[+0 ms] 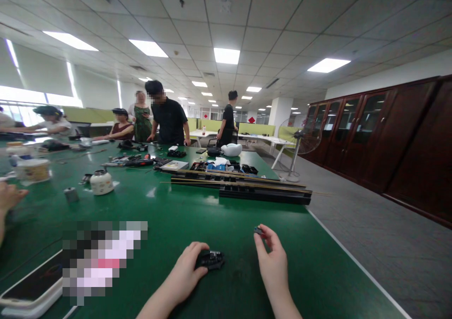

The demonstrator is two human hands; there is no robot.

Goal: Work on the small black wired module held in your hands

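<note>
My left hand (185, 272) rests on the green table (212, 215) near its front edge, fingers closed on a small black device (211, 259). My right hand (272, 259) is raised just to the right of it, thumb and fingertips pinched on a tiny dark part (258, 230). The two hands are a short way apart.
Long black rails (243, 187) lie across the table's middle. A white jar (101, 181), a small metal cylinder (71, 194) and a tub (33, 170) stand at left. A phone (31, 286) lies at front left. Another person's hand (9, 196) shows at the left edge. Several people stand at the far end. A fan (300, 142) stands right.
</note>
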